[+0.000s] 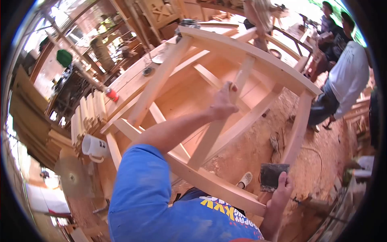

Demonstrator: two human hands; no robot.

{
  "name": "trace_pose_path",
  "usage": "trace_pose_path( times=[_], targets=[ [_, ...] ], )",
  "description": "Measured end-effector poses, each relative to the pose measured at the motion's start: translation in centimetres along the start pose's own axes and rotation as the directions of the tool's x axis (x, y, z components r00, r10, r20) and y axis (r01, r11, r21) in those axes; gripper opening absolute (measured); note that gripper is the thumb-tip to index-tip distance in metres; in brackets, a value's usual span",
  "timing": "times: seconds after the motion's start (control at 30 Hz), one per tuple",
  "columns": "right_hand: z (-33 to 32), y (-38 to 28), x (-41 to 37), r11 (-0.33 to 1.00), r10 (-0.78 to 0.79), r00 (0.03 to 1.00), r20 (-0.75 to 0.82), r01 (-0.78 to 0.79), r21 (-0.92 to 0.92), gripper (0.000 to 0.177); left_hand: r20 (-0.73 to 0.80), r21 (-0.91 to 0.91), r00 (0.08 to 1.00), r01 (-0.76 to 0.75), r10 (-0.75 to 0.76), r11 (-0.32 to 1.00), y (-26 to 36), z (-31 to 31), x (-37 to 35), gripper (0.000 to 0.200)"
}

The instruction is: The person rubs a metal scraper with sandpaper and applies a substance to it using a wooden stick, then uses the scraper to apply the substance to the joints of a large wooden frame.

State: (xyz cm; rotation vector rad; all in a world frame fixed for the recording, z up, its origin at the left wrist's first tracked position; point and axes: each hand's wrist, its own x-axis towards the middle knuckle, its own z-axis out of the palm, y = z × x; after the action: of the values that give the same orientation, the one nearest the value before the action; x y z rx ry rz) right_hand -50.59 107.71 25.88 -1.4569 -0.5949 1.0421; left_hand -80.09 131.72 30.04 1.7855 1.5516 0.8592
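A wooden frame (242,48) of pale, smooth planed bars lies across the view, with a slat running down its middle. My left hand (223,104) reaches across the frame, its fingers closed around this middle slat (209,139). At the lower right, my right hand (281,193) pinches a dark square sheet of sandpaper (271,176) by its edge. The sheet is beside the frame's curved right-hand bar (298,129). The frame's near rail (217,185) passes just in front of my blue shirt.
A workbench (133,86) stands behind the frame, with a red-capped bottle (112,94) on its edge. Cut wooden strips (88,111) and a white bucket (94,147) are at left. A person in a white shirt (348,78) stands at right; dusty ground (250,151) lies below.
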Motion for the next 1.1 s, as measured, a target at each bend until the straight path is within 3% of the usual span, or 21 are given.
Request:
trace_pose_path(
  times=[0.13,0.2,0.3,0.53,0.6,0.63,0.73,0.8,0.9,1.0,1.03,1.1],
  targets=[
    [4.8,2.0,-4.8,0.992,0.061,0.998,0.014,-0.062,0.113,0.030,0.094,0.072,0.995,0.007,-0.014,0.997,-2.4,-3.5,1.0,0.070],
    [7.3,2.7,-7.0,0.992,0.074,0.997,0.000,-0.074,0.099,0.031,0.093,0.132,0.995,-0.038,0.025,0.991,-4.1,-4.3,1.6,0.076],
    [8.6,3.8,-8.1,0.993,0.089,0.996,0.006,-0.089,0.081,0.034,0.189,0.074,0.978,0.079,-0.092,0.994,-5.1,-5.1,2.0,0.076],
    [12.4,6.0,-9.0,0.993,0.116,0.993,-0.028,-0.117,-0.029,0.041,0.207,0.041,0.978,0.014,-0.022,0.999,-11.1,-4.7,4.4,0.073],
    [13.8,9.4,-8.4,0.995,0.095,0.995,-0.017,-0.095,-0.013,0.036,0.211,0.069,0.974,-0.100,0.083,0.993,-14.1,-4.8,6.3,0.069],
    [14.5,10.4,-8.3,0.997,0.082,0.997,-0.009,-0.082,-0.007,0.033,0.229,-0.021,0.968,-0.102,0.104,0.995,-15.5,-4.7,7.2,0.066],
    [17.6,8.8,-7.7,0.955,-0.173,0.985,0.010,0.170,-0.242,0.037,0.277,-0.203,0.955,-0.046,0.103,0.978,-17.7,-5.9,9.3,0.059],
    [19.1,9.8,-7.0,0.981,-0.031,0.996,0.089,0.048,-0.190,0.040,0.355,-0.210,0.935,0.051,0.027,0.976,-17.1,-7.2,9.9,0.056],
    [21.0,9.2,-6.5,0.989,0.073,0.978,0.196,-0.046,-0.143,0.040,0.369,-0.232,0.927,0.025,0.064,0.972,-17.4,-8.7,11.0,0.056],
    [22.5,7.5,-5.6,0.984,0.159,0.947,0.279,-0.128,-0.125,0.037,0.425,-0.198,0.905,0.080,0.012,0.977,-20.3,-10.5,13.6,0.053],
    [22.5,7.1,-5.5,0.979,0.193,0.932,0.306,-0.162,-0.124,0.036,0.396,-0.084,0.918,0.017,0.018,0.996,-20.8,-10.7,14.1,0.050],
    [21.9,8.0,-4.5,0.976,0.126,0.911,0.394,-0.042,-0.214,0.036,0.317,0.153,0.947,-0.103,0.050,0.983,-20.7,-11.2,14.6,0.046]
  ],
)
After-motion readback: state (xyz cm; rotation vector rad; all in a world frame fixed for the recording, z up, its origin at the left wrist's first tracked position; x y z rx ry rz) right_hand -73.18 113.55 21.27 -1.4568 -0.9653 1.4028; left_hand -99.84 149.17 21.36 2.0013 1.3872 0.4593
